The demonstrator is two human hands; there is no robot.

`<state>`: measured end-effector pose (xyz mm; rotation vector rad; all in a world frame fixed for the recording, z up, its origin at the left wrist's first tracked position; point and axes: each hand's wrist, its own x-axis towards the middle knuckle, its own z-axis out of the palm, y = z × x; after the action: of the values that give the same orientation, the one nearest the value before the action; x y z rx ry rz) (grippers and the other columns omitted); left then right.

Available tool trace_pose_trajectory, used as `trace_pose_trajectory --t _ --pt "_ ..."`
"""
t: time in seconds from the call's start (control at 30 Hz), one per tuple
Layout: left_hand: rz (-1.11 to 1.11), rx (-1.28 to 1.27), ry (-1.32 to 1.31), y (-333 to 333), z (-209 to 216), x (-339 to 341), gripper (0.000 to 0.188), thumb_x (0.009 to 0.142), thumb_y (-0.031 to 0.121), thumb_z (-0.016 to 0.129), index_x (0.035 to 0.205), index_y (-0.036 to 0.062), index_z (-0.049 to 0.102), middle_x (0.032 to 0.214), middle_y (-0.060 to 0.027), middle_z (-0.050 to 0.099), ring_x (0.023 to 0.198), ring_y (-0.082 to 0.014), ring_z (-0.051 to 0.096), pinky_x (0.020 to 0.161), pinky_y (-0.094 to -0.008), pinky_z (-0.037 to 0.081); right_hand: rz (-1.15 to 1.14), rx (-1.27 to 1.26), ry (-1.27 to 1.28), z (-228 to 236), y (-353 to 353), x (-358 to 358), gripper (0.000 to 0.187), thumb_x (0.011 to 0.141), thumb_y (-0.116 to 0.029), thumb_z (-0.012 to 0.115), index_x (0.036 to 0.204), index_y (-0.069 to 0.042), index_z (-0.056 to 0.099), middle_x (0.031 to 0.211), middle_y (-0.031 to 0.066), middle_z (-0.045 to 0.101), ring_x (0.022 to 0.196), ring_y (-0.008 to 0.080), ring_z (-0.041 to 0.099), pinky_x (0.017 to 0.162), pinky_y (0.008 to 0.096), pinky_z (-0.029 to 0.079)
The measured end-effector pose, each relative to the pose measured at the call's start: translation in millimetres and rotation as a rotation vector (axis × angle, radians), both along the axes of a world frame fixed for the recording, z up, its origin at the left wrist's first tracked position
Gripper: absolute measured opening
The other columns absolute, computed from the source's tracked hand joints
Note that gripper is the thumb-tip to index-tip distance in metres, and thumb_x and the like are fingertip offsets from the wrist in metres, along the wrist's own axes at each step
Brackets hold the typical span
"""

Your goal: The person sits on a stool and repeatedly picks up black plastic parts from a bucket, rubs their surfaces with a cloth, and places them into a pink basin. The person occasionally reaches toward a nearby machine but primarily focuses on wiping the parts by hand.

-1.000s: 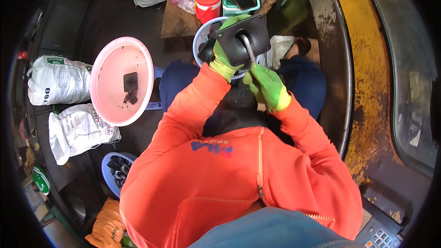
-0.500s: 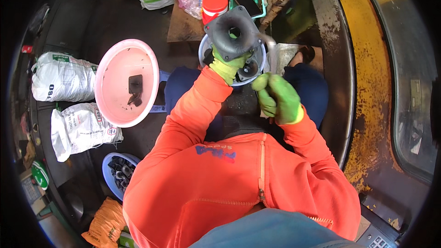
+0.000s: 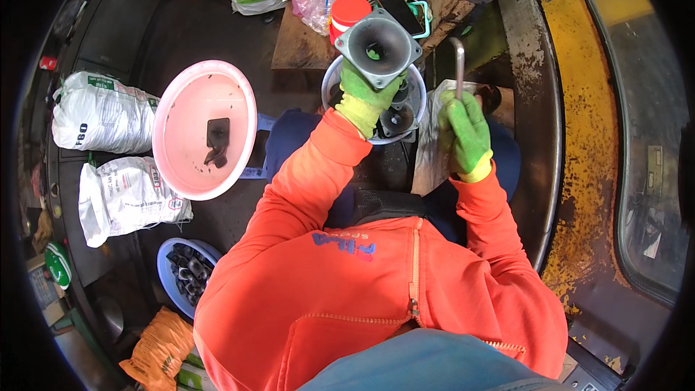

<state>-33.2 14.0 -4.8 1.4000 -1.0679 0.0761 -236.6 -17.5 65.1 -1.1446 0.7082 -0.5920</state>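
Observation:
Both my hands wear green gloves. In my left hand [image 3: 365, 94] is a dark grey horn-shaped part with a square flange [image 3: 378, 45], its wide mouth facing up and a green patch of glove showing through the throat. My right hand [image 3: 465, 132] is closed round a bent metal rod [image 3: 460, 65], its hooked tip pointing up, apart from the horn. Below the horn part stands a pale blue-white basin [image 3: 329, 72] with several more dark horn parts [image 3: 396, 122] in it, partly hidden by my left hand.
To the left a pink basin [image 3: 242, 141] holds a dark square part. White sacks [image 3: 108, 112] lie beyond it, and a blue basin [image 3: 168, 275] of small dark pieces sits lower left. A red-lidded container [image 3: 350, 11] and phone stand ahead. Rusty yellow machinery [image 3: 579, 174] borders the right.
My right hand has moved right and slightly up with the metal rod, which was blurred near the horn and now stands clear. The horn part has tilted in my left hand.

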Motion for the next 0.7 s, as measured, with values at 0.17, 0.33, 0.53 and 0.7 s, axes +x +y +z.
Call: trace_pose_trajectory --t 0.17,0.33,0.53,0.7 --pt "-0.539 -0.379 1.047 0.9 11.8 -8.8 0.046 0.075 0.015 0.076 0.116 0.0055 0.061 0.113 -0.0095 0.065 0.102 -0.0237 0.064 0.085 -0.0378 0.054 0.056 -0.241 0.077 -0.7 18.2 7.3 0.027 0.100 -0.015 0.052 0.118 0.002 0.060 0.091 0.0032 0.061 0.079 0.0082 0.052 0.070 0.0230 0.042" --pt "-0.137 -0.131 0.304 10.0 27.4 -13.7 0.019 0.081 0.015 0.067 0.099 0.0082 0.065 0.096 -0.0057 0.067 0.095 -0.0198 0.063 0.081 -0.0403 0.053 0.111 -0.637 0.223 -4.2 26.1 4.8 0.023 0.098 -0.018 0.053 0.110 0.000 0.061 0.091 0.0133 0.064 0.085 0.0176 0.059 0.076 0.0309 0.046" --pt "-0.488 -0.357 0.780 -2.0 45.5 -20.3 0.018 0.071 0.009 0.077 0.086 0.0093 0.067 0.085 -0.0049 0.064 0.080 -0.0194 0.063 0.068 -0.0315 0.050 0.205 -0.577 0.321 0.9 19.2 12.4 0.014 0.089 0.000 0.057 0.101 0.006 0.060 0.088 0.0139 0.060 0.075 0.0217 0.057 0.068 0.0291 0.048" --pt "-0.133 -0.104 0.046 9.0 49.0 -17.1 0.018 0.070 0.013 0.076 0.083 0.0064 0.067 0.085 -0.0066 0.063 0.076 -0.0203 0.061 0.075 -0.0322 0.050 0.102 -1.201 0.032 11.8 27.5 2.6 0.016 0.095 0.000 0.047 0.103 0.005 0.060 0.094 0.0170 0.061 0.084 0.0322 0.060 0.073 0.0353 0.050"
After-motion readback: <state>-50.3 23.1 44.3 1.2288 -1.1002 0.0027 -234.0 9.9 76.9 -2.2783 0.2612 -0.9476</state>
